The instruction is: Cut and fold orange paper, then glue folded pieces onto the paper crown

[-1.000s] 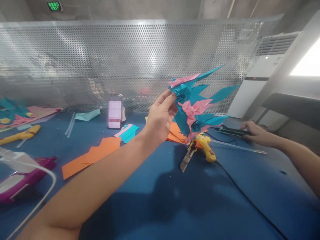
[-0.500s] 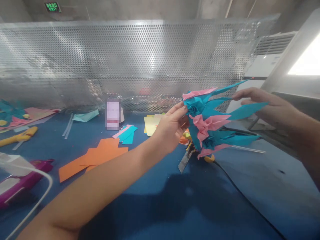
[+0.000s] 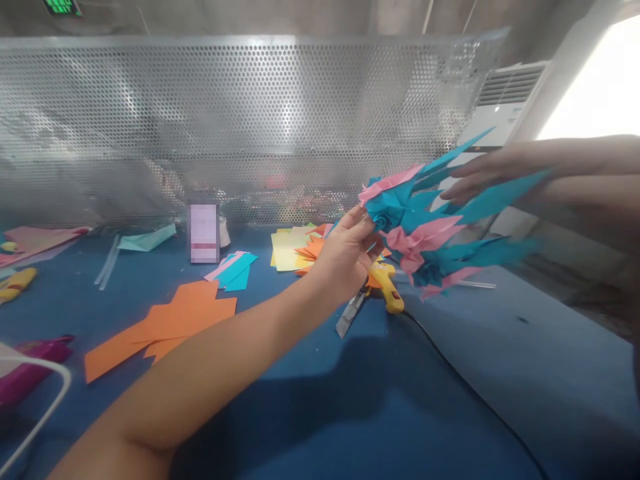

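Note:
A blue and pink folded-paper ornament (image 3: 425,247) with rolled blue roses, crumpled pink folds and long blue pointed strips is held above the table. My left hand (image 3: 350,253) is closed on its left edge, thumb pressed on the front. On the far side of the upper blue points, my right hand (image 3: 480,175) has its fingers stretched out and is smeared by motion. Whether they touch the paper I cannot tell. Below the ornament lie a yellow glue gun (image 3: 387,287) with a black cord and a cutter knife (image 3: 351,313).
Orange paper pieces (image 3: 175,317), blue and pink strips (image 3: 237,270) and yellow sheets (image 3: 289,250) lie on the blue table (image 3: 310,413). A phone (image 3: 204,232) stands before a perforated metal screen (image 3: 200,120). At left are a magenta tool (image 3: 35,370) and clear sticks (image 3: 106,263).
The view has turned to the right. The ornament has tilted, its lower part swinging right and up. My right hand has moved left and up along the upper blue points.

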`<control>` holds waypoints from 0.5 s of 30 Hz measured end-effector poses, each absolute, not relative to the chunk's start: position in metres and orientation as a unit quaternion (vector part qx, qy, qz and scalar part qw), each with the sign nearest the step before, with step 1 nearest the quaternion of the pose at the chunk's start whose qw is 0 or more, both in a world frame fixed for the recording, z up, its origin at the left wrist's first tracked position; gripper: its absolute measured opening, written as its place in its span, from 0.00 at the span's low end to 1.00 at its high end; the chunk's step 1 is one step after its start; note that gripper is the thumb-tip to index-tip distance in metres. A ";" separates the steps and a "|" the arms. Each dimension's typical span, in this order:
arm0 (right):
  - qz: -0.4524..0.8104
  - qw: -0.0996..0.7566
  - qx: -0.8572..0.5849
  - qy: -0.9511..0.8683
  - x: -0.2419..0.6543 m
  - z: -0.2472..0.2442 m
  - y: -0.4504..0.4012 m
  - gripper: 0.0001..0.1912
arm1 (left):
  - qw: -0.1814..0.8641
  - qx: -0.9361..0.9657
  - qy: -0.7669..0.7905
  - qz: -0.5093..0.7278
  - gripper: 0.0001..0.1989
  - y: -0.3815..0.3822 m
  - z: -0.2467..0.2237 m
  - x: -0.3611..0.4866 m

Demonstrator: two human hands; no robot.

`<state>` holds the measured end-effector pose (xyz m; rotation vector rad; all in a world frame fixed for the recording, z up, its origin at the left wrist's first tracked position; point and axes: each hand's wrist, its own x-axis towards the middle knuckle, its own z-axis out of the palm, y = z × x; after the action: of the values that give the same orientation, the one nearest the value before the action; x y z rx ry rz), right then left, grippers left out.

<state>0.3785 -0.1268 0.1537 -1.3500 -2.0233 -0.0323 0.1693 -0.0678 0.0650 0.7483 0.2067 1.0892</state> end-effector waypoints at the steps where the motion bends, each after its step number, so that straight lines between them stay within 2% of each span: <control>1: -0.016 0.299 -0.506 -0.809 0.385 0.155 -0.127 0.28 | 0.784 0.340 0.096 0.511 0.08 -0.068 0.064 0.172; 3: -0.024 0.235 -0.522 -0.819 0.393 0.155 -0.126 0.34 | 0.782 0.325 0.100 0.521 0.08 -0.069 0.062 0.176; 5: -0.031 0.239 -0.540 -0.807 0.391 0.153 -0.122 0.38 | 0.782 0.315 0.106 0.528 0.08 -0.070 0.060 0.178; 7: -0.026 0.262 -0.539 -0.800 0.382 0.148 -0.118 0.34 | 0.781 0.310 0.111 0.530 0.09 -0.072 0.059 0.179; 11: 0.016 0.308 -0.541 -0.782 0.359 0.139 -0.114 0.21 | 0.776 0.306 0.117 0.539 0.09 -0.071 0.056 0.176; 15: 0.063 0.347 -0.515 -0.781 0.354 0.138 -0.111 0.18 | 0.767 0.311 0.122 0.547 0.07 -0.065 0.048 0.173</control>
<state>0.3537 -0.1112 0.1377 -1.3363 -2.0264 0.1626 0.1727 -0.0655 0.0482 0.6760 0.2655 1.1875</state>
